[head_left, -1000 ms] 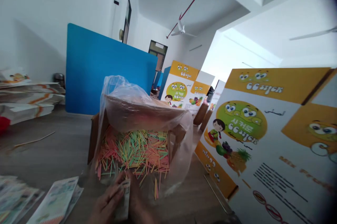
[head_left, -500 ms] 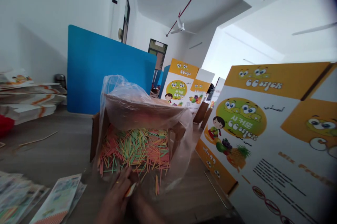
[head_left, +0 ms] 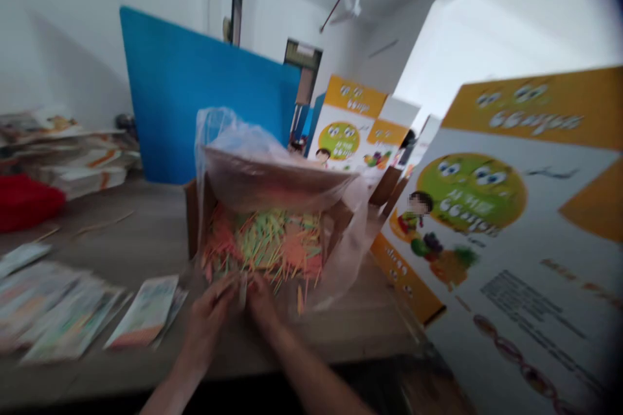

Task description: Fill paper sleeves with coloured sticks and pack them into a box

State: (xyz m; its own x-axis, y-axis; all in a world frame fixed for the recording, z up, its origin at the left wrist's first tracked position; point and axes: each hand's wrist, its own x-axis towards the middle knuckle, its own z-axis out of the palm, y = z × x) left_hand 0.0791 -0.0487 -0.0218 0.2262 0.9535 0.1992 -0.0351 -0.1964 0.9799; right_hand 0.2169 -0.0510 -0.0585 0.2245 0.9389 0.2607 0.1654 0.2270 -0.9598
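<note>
My left hand and my right hand meet at the front of an open cardboard box lined with a clear plastic bag. Between their closed fingers is a small pale packet, blurred and held upright. Thin red, green and yellow sticks fill the box. A few sticks lie on the plastic right of my hands. To the left, a printed packet rests on the table, beside a spread of more packets.
Large printed cartons stand on the right, another farther back. A blue panel rises behind the box. A red item and stacked flattened packaging lie at the left on the grey table.
The view has shifted, showing more of the table's front edge and both forearms. My hands have come up together at the box front, with the small packet now upright between them.
</note>
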